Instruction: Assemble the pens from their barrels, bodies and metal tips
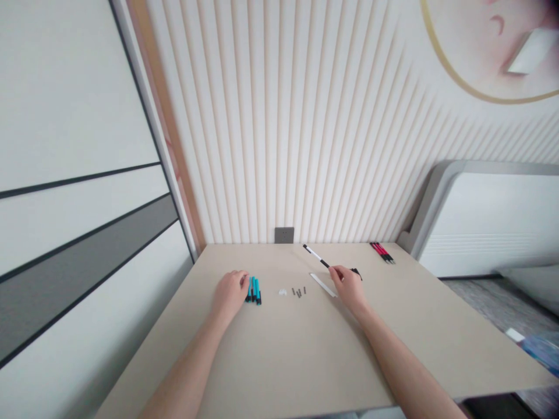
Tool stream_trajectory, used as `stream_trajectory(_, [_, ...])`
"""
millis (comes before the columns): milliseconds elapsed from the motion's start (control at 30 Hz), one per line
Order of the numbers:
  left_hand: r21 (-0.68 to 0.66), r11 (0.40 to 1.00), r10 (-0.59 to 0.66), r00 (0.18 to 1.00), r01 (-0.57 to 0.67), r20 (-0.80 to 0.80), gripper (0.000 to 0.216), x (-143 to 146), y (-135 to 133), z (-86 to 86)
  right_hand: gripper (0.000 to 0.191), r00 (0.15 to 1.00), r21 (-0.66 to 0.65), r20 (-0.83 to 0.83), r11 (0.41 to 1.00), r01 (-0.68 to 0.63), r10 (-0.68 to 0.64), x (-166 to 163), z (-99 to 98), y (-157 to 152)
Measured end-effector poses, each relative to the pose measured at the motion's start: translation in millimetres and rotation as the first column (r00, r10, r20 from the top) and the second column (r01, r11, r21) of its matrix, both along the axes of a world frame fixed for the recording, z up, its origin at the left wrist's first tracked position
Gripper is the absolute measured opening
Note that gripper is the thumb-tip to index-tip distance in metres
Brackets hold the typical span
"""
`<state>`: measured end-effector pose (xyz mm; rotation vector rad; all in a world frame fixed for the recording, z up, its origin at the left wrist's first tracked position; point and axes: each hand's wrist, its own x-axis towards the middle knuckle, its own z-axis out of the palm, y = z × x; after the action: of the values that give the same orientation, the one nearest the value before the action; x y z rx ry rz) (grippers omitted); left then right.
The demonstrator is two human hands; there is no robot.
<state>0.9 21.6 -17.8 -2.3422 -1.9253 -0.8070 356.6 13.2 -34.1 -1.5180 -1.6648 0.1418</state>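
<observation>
On a beige bench (pixel 305 355), the right hand (pixel 347 289) pinches a slim black-and-white pen (pixel 317 256) between fingers and thumb, its far end angled away from the person. The left hand (pixel 229 294) curls narrow against a bunched row of teal pens (pixel 254 290), though whether it grips them cannot be told. Tiny dark parts (pixel 298 292) and a white strip (pixel 322 285) lie between the hands, within reach of both

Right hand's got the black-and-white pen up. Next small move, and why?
Probably lower the black-and-white pen to the tabletop beside the small dark parts. The right hand seems to hold it up beside the white strip, and those loose parts lie close by, between it and the left hand.
</observation>
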Motion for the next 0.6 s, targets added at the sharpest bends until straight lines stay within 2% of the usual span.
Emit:
stream_trajectory(133, [-0.011,0.999,-0.031,0.998,0.032,0.059,0.028,7.5,-0.6,1.4,0.050,0.987,-0.034,0.006,0.987,0.160,-0.159,24.0,-0.5,9.9])
stream_trajectory(200, [0.021,0.999,-0.047,0.998,0.046,0.040,0.029,10.6,-1.2,0.2,0.049,0.962,-0.069,0.028,0.959,0.274,-0.273,44.1,-0.3,14.6])
stream_trajectory(267, [0.071,0.996,-0.054,0.999,0.054,0.003,0.028,12.8,-1.9,-2.4,0.048,0.911,-0.127,0.067,0.902,0.412,-0.406,67.8,-0.7,17.5])
stream_trajectory(367, [0.083,0.994,-0.063,0.998,0.065,-0.021,0.025,14.5,-2.2,-7.2,0.045,0.805,-0.270,0.143,0.760,0.591,-0.575,102.8,-3.9,17.7])
stream_trajectory(467, [0.058,0.995,-0.083,0.996,0.084,-0.017,0.024,15.5,-0.8,-11.1,0.045,0.760,-0.329,0.179,0.690,0.644,-0.624,127.6,-8.8,16.7])
stream_trajectory(600, [0.057,0.993,-0.104,0.994,0.103,0.015,0.025,16.2,1.6,-13.8,0.045,0.734,-0.385,0.228,0.633,0.671,-0.639,143.4,-13.6,25.1])
